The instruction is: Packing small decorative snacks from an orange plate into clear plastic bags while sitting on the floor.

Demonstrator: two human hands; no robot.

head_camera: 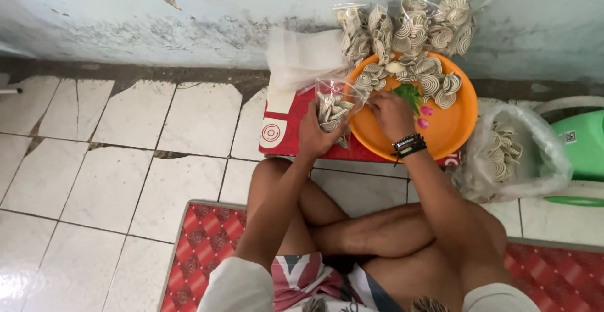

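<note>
Your left hand (313, 137) gripped a small clear bag (335, 107) upright, mouth pointing up and away. Your right hand (389, 114) reached palm-down, fingers pinched on spiral crackers (434, 84) in the orange plate (456, 129).

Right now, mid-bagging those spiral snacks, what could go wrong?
1. The left hand holds the small bag by one side; the open mouth could sag and spill snacks.
2. The orange plate sits on a red box and overhangs it; pressure from the right hand might tip it.
3. The filled bags lean on the wall and may slide onto the plate.
</note>
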